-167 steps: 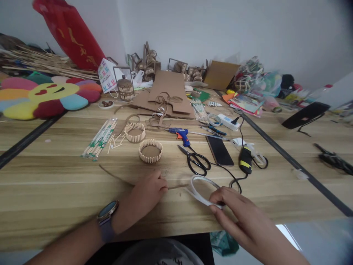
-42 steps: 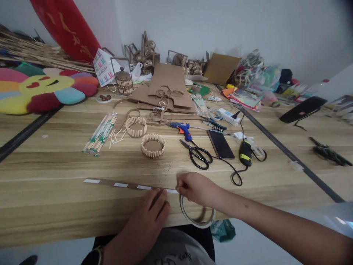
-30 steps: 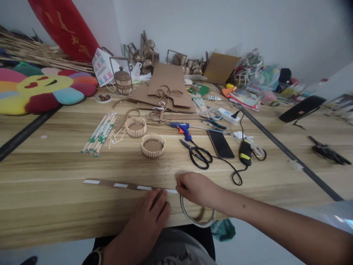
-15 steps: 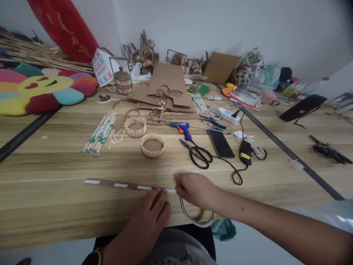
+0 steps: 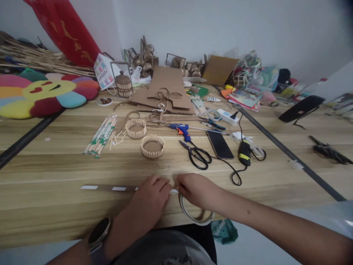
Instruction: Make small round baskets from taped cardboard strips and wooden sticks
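Note:
On the table near the front edge lies a narrow brown cardboard strip [image 5: 105, 188] with white pieces of tape [image 5: 119, 188] spaced along it. My left hand [image 5: 151, 194] covers its right part, fingers curled together, fingertips at a short white stretch of tape between my hands. Closed beside it, my right hand [image 5: 197, 189] pinches the tape by the roll of tape [image 5: 202, 222], which hangs below the fist at the table edge. The exact fingertip grips are partly hidden. Beyond the hands stand two rings of short wooden sticks with brown bases, a nearer ring [image 5: 153, 156] and a farther ring [image 5: 136, 137].
Black-handled scissors [image 5: 199, 156], a blue glue gun [image 5: 180, 129] and a phone [image 5: 220, 144] lie ahead, with a black cord [image 5: 231, 168] curling rightward. Packed sticks [image 5: 100, 136] are at left. Cardboard sheets [image 5: 167, 82] and small stick baskets fill the back.
My left hand has moved up and right along the strip, close against my right hand, and its spread fingers have curled in. The right hand has stayed nearly still with the roll.

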`<state>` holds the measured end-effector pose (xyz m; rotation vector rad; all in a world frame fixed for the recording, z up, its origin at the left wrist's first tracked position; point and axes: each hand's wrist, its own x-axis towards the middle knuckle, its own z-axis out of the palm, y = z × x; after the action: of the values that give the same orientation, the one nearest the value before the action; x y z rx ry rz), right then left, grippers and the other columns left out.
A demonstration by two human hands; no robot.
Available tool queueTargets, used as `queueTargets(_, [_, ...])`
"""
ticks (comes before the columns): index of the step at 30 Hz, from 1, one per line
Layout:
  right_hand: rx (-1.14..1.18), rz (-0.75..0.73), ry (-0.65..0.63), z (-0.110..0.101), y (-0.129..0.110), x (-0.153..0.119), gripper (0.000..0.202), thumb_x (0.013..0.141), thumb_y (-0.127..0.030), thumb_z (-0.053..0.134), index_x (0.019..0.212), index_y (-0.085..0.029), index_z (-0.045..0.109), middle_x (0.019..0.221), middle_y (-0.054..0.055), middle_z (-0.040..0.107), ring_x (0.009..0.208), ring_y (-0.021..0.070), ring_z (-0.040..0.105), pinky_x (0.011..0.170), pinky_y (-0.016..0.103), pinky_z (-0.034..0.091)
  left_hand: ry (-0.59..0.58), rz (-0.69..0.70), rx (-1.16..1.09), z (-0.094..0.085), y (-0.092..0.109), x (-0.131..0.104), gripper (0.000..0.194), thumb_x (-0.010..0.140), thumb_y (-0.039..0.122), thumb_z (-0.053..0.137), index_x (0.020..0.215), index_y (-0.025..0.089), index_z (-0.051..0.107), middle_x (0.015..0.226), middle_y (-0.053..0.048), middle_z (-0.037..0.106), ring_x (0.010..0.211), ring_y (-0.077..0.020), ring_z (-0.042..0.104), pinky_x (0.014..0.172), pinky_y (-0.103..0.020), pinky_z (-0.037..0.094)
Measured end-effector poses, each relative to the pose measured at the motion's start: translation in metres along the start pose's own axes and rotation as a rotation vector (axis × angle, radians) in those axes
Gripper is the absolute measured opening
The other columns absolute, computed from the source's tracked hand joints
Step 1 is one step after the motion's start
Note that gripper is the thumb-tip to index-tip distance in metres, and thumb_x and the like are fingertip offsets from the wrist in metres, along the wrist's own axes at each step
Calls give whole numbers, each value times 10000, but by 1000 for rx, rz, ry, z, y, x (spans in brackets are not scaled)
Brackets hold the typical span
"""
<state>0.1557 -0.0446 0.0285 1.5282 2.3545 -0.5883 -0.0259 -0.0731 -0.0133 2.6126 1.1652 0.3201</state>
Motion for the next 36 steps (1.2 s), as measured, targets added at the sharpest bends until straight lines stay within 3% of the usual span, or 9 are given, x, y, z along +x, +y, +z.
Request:
queueTargets(4, [39, -27, 29, -14, -2, -9, 188, 919, -139, 503, 953, -155, 687, 929, 100, 745, 831, 208, 684, 639, 260, 376, -74, -117, -311, -16, -3, 25, 231, 924, 160, 492, 784, 170, 676, 791, -47, 684, 799, -224, 586, 738, -329, 418])
queueTargets(8, [60, -48, 99, -21, -5, -15, 204, 907, -65, 485, 944, -130, 674, 933, 110, 710, 841, 201, 664, 684, 257, 398, -104, -161, -463, -25, -3, 37, 282, 870, 183, 482, 622, 182, 616, 571, 12, 570, 557, -157, 491, 533, -283, 281])
queueTargets(14, [39, -108, 207, -13, -6, -13, 265, 826, 23, 477, 943, -134, 655, 903, 100, 666, 842, 204, 649, 707, 269, 419, -66, -175, -571, -26, -4, 46, 212, 802, 175, 476, 612, 183, 570, 569, 36, 559, 546, -133, 471, 514, -262, 250])
queueTargets(18, [70, -66, 267, -15, -7, -13, 214, 883, -46, 467, 980, -144, 631, 895, 98, 684, 796, 205, 666, 646, 269, 404, 31, -221, -573, -24, -7, 49, 173, 783, 174, 489, 622, 182, 553, 602, 34, 571, 589, -137, 477, 543, -259, 270])
queueTargets(21, [187, -22, 314, -18, -4, -14, 227, 925, -142, 466, 1128, -149, 568, 856, 89, 715, 752, 225, 688, 606, 274, 402, 132, -288, -549, -24, -10, 50, 187, 790, 200, 500, 605, 187, 526, 589, 31, 535, 603, -147, 465, 560, -270, 269])
queueTargets(24, [384, -87, 436, -14, 1, -13, 324, 931, -173, 458, 1254, -172, 479, 865, 71, 730, 800, 234, 705, 655, 289, 459, 198, -328, -562, -28, -13, 52, 162, 762, 191, 505, 601, 192, 512, 602, 30, 526, 616, -149, 471, 576, -269, 288])
queueTargets(28, [533, -235, 654, 3, 2, -10, 248, 949, -167, 432, 1186, -212, 494, 1004, 72, 726, 888, 206, 702, 734, 285, 505, 236, -363, -628, -37, -14, 54, 132, 760, 203, 475, 632, 198, 512, 586, 43, 505, 584, -138, 461, 551, -254, 309])
queueTargets(31, [483, -279, 842, 17, -1, -7, 189, 967, -155, 432, 1123, -219, 518, 1053, 84, 716, 936, 204, 687, 783, 287, 514, 250, -375, -723, -39, -12, 54, 154, 776, 245, 462, 635, 201, 505, 573, 52, 487, 555, -127, 442, 521, -242, 318])
queueTargets(36, [298, -327, 1035, 33, -1, -6, 148, 967, -120, 450, 1030, -215, 544, 842, 58, 704, 741, 201, 647, 693, 292, 509, 306, -405, -833, -33, -13, 56, 163, 748, 283, 481, 604, 206, 492, 557, 57, 457, 546, -124, 432, 507, -238, 323])
